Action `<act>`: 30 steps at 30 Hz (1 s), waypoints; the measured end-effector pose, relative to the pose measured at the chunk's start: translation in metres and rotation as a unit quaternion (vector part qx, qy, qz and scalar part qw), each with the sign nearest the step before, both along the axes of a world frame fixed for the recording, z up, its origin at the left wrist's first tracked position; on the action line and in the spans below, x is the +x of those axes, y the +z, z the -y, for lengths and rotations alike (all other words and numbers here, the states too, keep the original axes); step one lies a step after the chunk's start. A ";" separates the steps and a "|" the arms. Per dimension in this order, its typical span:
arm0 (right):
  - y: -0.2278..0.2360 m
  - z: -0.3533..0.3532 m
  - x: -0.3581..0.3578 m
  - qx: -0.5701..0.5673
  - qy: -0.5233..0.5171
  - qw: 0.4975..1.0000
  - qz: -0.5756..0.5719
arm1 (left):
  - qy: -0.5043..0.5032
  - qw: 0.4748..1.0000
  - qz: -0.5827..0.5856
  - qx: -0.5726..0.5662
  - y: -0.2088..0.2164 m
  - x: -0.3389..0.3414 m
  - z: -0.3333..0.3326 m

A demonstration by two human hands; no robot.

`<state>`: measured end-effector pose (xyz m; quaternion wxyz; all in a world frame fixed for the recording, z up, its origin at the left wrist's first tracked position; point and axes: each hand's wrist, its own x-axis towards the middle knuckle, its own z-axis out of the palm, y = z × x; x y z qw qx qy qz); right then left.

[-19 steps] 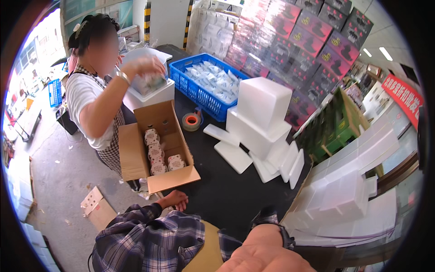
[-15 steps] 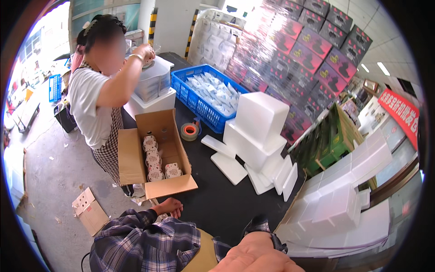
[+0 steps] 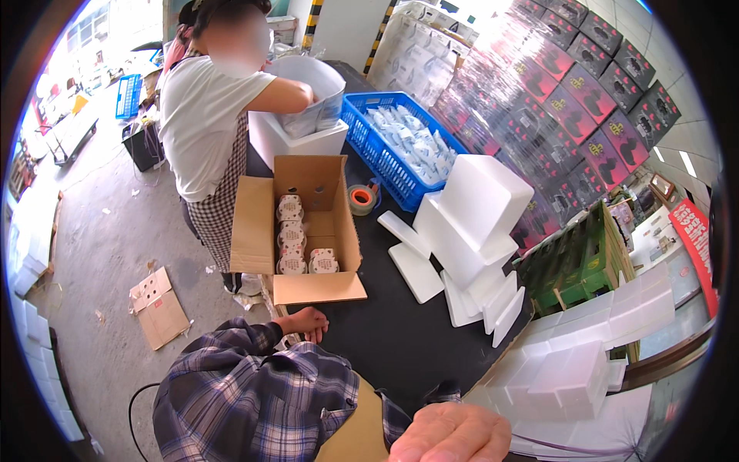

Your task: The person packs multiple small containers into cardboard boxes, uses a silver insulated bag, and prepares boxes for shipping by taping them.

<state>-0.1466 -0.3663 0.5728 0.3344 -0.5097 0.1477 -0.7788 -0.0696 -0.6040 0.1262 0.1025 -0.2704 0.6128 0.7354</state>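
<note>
My left hand rests at the near left edge of the black table, just in front of the open cardboard box; its fingers hang loosely bent, with nothing visible in them. Close to the camera at the lower edge is my right hand, back upward, fingers extended and partly cut off by the frame; I see no object in it. Inside the box stand several small packs with patterned white tops, in a column along the left side plus one at the near right.
Across the table a person reaches into a large translucent bag in a white foam box. Tape, a blue crate of white packets, and foam boxes and lids lie right of the carton. Wrapped cartons rise behind.
The view has shifted, so the scene sits further right. The person opposite has lowered an arm into the bag, which now stands opened wider. My right hand has turned, fingers now downward.
</note>
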 end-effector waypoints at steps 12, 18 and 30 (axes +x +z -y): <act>-0.036 -0.024 -0.085 0.029 0.246 0.955 -0.164 | -0.017 1.000 -0.001 0.003 0.015 -0.014 0.000; -0.117 -0.027 -0.108 0.301 -0.217 0.911 -0.178 | 0.016 0.999 0.027 -0.008 0.017 0.011 0.004; -0.501 -0.264 -0.140 0.667 -0.686 0.165 -0.242 | -0.041 0.998 0.047 0.003 0.024 -0.009 0.002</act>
